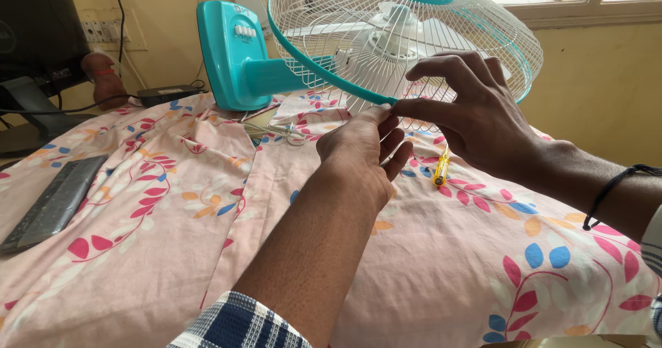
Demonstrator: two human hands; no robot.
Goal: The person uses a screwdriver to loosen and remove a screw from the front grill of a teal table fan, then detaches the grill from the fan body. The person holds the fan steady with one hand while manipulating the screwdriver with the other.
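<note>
A teal and white table fan (234,58) lies on its side on a pink floral cloth (172,203). Its white wire cage (386,37) has a teal rim (303,58). My left hand (365,151) reaches up from below and pinches the teal rim at its lower edge. My right hand (476,113) comes in from the right; its thumb and fingers grip the same spot on the rim and the wires. A yellow screwdriver (440,168) lies on the cloth just under my right hand.
A dark flat keyboard-like object (52,203) rests at the left on the cloth. A black adapter with cables (165,94) sits behind the fan base. A monitor (31,31) stands at the far left. A white cord (276,131) lies near the fan.
</note>
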